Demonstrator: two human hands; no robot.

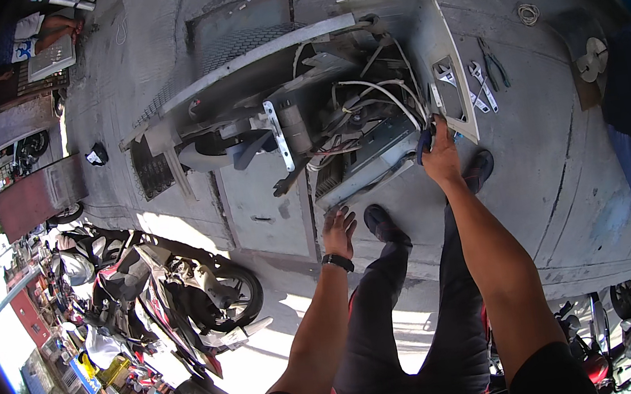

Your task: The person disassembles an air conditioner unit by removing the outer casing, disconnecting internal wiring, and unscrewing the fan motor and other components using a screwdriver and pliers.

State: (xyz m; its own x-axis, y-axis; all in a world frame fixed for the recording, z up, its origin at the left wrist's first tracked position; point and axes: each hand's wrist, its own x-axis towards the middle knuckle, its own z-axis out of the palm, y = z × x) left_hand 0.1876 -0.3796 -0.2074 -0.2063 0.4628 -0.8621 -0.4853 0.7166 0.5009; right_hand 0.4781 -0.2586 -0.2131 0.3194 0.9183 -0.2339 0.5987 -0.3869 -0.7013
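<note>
On the ground before me lies an opened metal appliance, seemingly an air conditioner, with a pale housing panel (420,23), a round motor (293,129), a dark fan (208,153) and several loose wires (381,88). My right hand (443,156) is closed around a dark blue object (425,144), perhaps a tool handle, at the panel's near lower corner; its working end is hidden. Beside the near edge of the metal base (370,163), my left hand (339,232) is open with its fingers spread and nothing in it. Whether its fingertips touch the edge, I cannot tell.
Adjustable wrenches (482,88) and pliers (495,65) lie right of the panel. Farther right are a coil of cord (529,14) and a small fan blade (592,59). A motorcycle (193,291) stands at left. A person's legs (57,30) show at the far left.
</note>
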